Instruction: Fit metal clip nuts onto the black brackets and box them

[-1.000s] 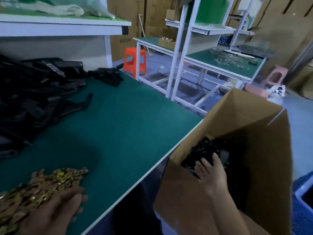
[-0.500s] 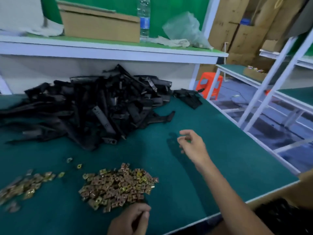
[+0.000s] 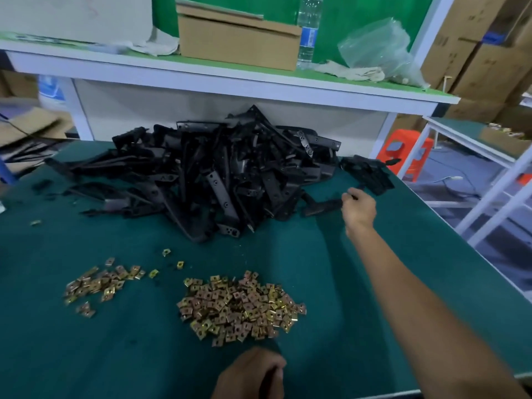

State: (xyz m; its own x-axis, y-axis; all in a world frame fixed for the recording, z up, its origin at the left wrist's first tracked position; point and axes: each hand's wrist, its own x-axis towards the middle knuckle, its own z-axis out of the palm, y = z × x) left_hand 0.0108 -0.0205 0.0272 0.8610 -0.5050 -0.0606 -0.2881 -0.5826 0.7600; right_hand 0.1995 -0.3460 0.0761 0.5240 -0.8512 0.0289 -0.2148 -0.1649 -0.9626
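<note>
Currently the right hand [image 3: 359,207] grips, fingers curled, the right end of one black bracket [image 3: 324,207], its long axis running leftward into the pile [image 3: 216,174] on the counter [image 3: 316,269]; left hand [image 3: 253,372], beside the clip nuts [image 3: 241,306], curled, contents unclear.

Dim, bluish cast; soft motion blur; wide-angle bending at edges.

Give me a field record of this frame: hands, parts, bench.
right hand: grips the end of one black bracket at the pile's right edge
left hand: at the near table edge, fingers curled; cannot tell if it holds anything
bracket pile: back of the green table, below the shelf
clip nuts: big heap near centre; smaller scatter to its left
shelf: cardboard box, water bottle, plastic bag
</note>
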